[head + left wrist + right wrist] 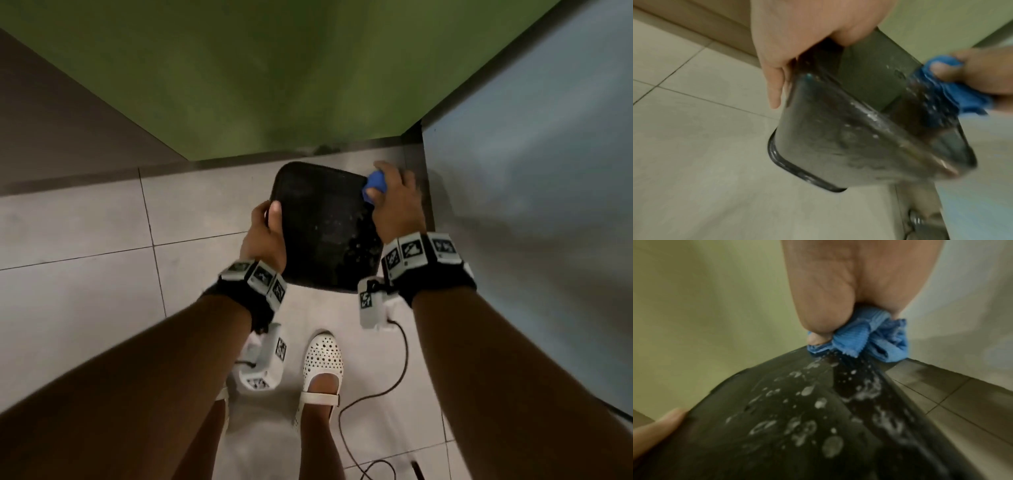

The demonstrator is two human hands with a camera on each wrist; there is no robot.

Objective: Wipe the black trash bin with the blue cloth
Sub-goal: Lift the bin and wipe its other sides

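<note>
Wet, foamy bin [777, 426] tipped off the tiled floor [85, 222] near the far wall. Left hand [265, 236] clamped on its left edge, right hand [394, 198] bunching blue cloth [375, 183] at far right corner. Likely slips from soapy fingers [774, 91]; could drop.

The bin [325, 229] sits in a corner. The green wall [274, 75] blocks the top of the frame, the pale wall [531, 171] the right. Floor [78, 219] lies open at left.
</note>
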